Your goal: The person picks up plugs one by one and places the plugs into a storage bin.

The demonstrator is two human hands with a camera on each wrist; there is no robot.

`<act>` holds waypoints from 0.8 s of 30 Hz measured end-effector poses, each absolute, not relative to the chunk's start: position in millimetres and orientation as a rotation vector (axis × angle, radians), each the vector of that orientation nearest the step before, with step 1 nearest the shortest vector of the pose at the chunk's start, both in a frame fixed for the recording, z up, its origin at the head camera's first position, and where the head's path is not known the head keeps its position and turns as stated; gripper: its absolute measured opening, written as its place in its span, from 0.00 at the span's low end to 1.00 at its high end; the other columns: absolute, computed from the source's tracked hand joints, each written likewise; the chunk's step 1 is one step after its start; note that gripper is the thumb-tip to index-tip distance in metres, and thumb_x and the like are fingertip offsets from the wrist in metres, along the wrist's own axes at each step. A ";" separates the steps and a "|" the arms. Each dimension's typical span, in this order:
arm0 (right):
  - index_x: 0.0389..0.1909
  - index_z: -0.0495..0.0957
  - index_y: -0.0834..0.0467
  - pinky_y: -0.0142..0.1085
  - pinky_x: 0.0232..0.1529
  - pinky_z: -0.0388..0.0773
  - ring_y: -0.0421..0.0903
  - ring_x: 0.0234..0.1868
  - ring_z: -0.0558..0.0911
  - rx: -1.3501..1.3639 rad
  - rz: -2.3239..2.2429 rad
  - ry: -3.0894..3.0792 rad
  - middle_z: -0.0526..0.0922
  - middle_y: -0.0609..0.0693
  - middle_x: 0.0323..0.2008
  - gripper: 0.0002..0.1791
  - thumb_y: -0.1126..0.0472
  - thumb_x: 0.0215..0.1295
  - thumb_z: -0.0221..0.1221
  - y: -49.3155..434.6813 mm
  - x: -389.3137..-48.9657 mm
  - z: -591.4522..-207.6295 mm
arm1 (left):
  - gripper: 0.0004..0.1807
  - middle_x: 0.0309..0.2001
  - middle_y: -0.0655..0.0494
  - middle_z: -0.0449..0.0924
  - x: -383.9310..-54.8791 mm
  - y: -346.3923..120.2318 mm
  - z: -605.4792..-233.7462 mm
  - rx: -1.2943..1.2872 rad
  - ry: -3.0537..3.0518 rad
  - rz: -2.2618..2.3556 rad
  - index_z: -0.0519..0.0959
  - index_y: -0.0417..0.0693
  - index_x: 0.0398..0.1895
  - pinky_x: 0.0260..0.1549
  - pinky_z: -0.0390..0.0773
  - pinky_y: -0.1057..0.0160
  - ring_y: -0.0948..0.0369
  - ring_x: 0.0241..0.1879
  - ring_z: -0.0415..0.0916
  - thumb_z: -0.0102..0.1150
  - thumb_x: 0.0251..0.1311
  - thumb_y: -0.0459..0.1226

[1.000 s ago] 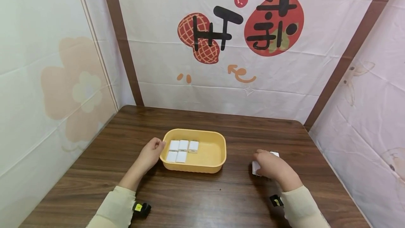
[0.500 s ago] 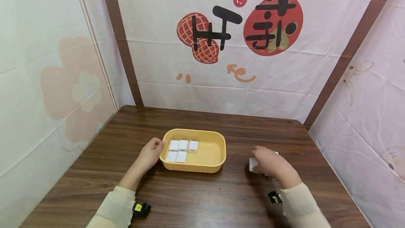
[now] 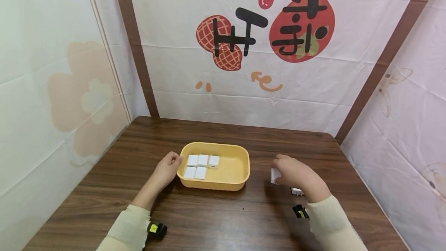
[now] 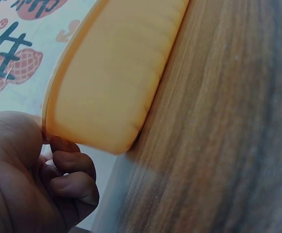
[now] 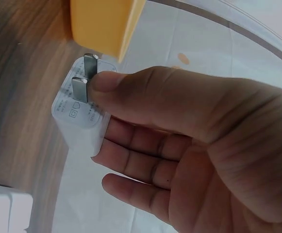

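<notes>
My right hand [image 3: 301,175] holds a white charger plug [image 3: 275,176] just above the table, to the right of a yellow plastic basket [image 3: 213,185]. Two flat metal prongs show on this plug [image 5: 82,119] in the right wrist view, the thumb lying beside them. Several white plugs [image 3: 200,172] sit in two rows in the left part of the basket. At the basket's left end, my left hand [image 3: 166,169] pinches the rim. The left wrist view shows curled fingers [image 4: 73,187] against the basket's corner. Partly under the right hand, another white plug [image 3: 297,191] lies on the table.
A dark wood-grain table [image 3: 223,216] carries everything. Behind it hangs a white printed cloth [image 3: 174,69], with more pale cloth at both sides. Black camera straps [image 3: 157,230] are on both wrists. In the right wrist view, white plugs [image 5: 7,208] appear at the lower left.
My right hand has lifted a plug off the table and moved left and away from me, uncovering another plug behind it. The left hand and the basket stay in place.
</notes>
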State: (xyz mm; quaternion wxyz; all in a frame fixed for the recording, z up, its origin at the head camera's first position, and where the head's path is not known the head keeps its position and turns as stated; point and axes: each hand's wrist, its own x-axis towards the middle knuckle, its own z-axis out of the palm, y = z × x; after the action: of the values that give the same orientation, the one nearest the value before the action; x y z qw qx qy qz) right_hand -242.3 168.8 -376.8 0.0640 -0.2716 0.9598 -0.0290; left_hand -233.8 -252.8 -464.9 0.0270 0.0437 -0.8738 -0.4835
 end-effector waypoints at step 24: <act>0.52 0.84 0.59 0.40 0.44 0.79 0.45 0.43 0.79 -1.042 -0.106 2.903 0.81 0.51 0.47 0.21 0.63 0.57 0.74 125.5 -247.5 -335.6 | 0.17 0.31 0.52 0.68 -234.3 -254.5 -466.8 0.124 -2.699 -1.512 0.70 0.43 0.44 0.28 0.70 0.61 0.58 0.29 0.68 0.46 0.80 0.48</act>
State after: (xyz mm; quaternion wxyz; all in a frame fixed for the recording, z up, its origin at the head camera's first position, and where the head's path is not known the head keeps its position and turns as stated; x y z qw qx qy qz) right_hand -247.5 125.5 -335.6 0.0278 -0.3377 0.9402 -0.0344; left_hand -234.3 -254.5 -466.8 0.0225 0.0402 -0.8715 -0.4883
